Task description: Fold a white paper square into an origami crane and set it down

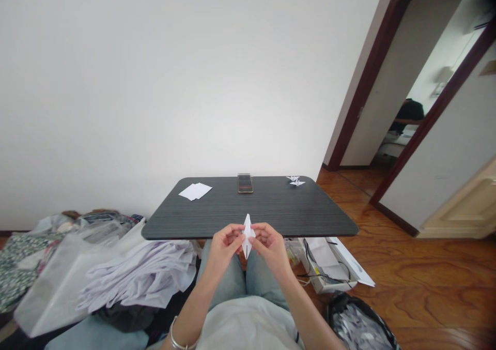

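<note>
Your left hand (pixel 227 240) and right hand (pixel 270 242) each have their grip pinched on a folded white paper (pixel 247 234), pointed at both ends, above your lap at the near edge of a dark bench (pixel 217 213). Toward its far side lie white sheets (pixel 195 191) at left, a phone (pixel 245 183) mid-bench, and two small folded papers (pixel 296 183) at right.

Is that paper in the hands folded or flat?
Folded: the white paper between the left hand and right hand has narrow, pointed ends.
</note>
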`<move>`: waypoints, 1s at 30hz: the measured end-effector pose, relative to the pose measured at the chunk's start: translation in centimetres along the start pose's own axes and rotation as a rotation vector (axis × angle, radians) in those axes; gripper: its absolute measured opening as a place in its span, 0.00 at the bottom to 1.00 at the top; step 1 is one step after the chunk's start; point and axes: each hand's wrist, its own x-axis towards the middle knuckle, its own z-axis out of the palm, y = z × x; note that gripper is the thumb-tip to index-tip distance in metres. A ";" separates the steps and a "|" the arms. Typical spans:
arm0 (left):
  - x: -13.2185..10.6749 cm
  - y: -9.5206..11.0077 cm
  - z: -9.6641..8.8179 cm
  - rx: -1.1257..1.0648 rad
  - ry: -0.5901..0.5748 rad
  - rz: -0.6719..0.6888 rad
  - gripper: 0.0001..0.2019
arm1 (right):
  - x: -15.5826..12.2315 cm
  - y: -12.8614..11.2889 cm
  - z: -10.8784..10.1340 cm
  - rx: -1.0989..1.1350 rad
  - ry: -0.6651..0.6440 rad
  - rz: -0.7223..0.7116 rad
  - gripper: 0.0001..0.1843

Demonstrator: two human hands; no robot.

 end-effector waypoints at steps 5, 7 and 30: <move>0.2 -0.2 -0.3 0.024 -0.009 0.009 0.12 | 0.0 0.2 0.1 0.035 0.006 0.025 0.09; 0.3 -0.3 -0.4 0.034 -0.021 0.008 0.12 | 0.1 0.4 0.0 0.055 0.000 0.040 0.09; 0.1 0.6 -0.4 0.073 -0.085 0.010 0.07 | 0.3 0.0 -0.3 0.058 -0.010 0.015 0.06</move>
